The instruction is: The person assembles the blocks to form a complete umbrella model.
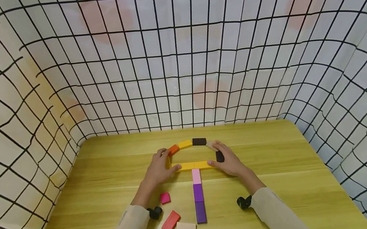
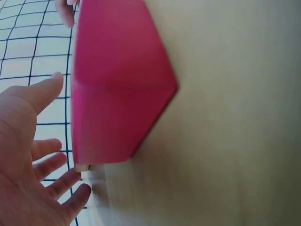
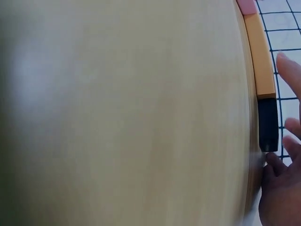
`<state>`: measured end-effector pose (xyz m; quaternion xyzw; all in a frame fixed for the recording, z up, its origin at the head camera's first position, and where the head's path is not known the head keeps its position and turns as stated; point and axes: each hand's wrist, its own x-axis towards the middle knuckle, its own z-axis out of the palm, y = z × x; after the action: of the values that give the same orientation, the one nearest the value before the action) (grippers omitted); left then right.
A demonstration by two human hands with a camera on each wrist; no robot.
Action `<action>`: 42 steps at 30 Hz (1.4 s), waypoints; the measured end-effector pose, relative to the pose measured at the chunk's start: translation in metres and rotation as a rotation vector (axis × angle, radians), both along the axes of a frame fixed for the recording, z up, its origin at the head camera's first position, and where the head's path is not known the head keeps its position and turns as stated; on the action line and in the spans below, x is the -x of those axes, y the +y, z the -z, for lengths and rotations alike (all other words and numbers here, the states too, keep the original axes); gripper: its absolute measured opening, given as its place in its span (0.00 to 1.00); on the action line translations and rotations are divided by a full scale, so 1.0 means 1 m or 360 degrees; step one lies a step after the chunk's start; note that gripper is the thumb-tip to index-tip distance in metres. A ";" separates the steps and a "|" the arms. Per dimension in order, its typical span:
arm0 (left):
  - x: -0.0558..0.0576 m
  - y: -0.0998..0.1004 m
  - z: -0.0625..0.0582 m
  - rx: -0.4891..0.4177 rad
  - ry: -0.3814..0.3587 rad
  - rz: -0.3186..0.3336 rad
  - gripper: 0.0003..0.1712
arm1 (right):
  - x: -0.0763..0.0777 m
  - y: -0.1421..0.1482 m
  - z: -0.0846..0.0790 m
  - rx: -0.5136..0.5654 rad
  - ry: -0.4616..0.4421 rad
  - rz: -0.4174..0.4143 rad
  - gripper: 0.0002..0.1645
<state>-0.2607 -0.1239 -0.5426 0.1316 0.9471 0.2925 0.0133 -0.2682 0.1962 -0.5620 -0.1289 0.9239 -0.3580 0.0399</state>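
Wooden blocks form an arch over a straight row. My left hand [image 1: 157, 169] is at the arch's left end, fingertips by the orange block [image 1: 173, 149] and thumb at the left yellow block [image 1: 186, 166]. In the left wrist view, its fingers [image 2: 49, 167] are spread apart. At the other end, my right hand [image 1: 228, 159] has its fingertips at a pale wood block [image 1: 210, 145], partly covered. Its thumb meets the right yellow block [image 1: 203, 165], beside a black block [image 1: 219, 156]. Another yellow block [image 1: 185, 144] and a black block [image 1: 199, 141] top the arch.
Below the row runs a stem: a pink block [image 1: 196, 176] and two purple blocks [image 1: 198, 193]. Loose nearer the front lie a magenta block [image 1: 165, 198], a red block [image 1: 171, 222] and a plain wood block [image 1: 186, 228]. Black wire mesh [image 1: 172, 57] surrounds the wooden table [image 1: 260, 131].
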 end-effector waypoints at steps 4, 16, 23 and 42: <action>-0.013 -0.002 0.001 -0.0070 0.0021 0.0019 0.48 | -0.007 0.004 0.001 0.0030 0.0004 0.0026 0.55; -0.054 -0.013 -0.010 -0.0086 0.0131 0.0043 0.46 | -0.053 0.008 -0.017 -0.0003 0.0053 -0.0112 0.55; -0.080 -0.020 -0.023 -0.0127 0.0080 0.0064 0.44 | -0.084 -0.001 -0.027 -0.0086 0.0104 -0.0220 0.55; -0.136 -0.013 -0.010 -0.0253 0.0058 0.0281 0.41 | -0.118 -0.036 -0.024 -0.0182 0.0129 -0.0471 0.56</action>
<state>-0.1249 -0.1364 -0.5327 0.2204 0.9057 0.3620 0.0114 -0.1499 0.1600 -0.5376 -0.2754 0.9146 -0.2895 0.0620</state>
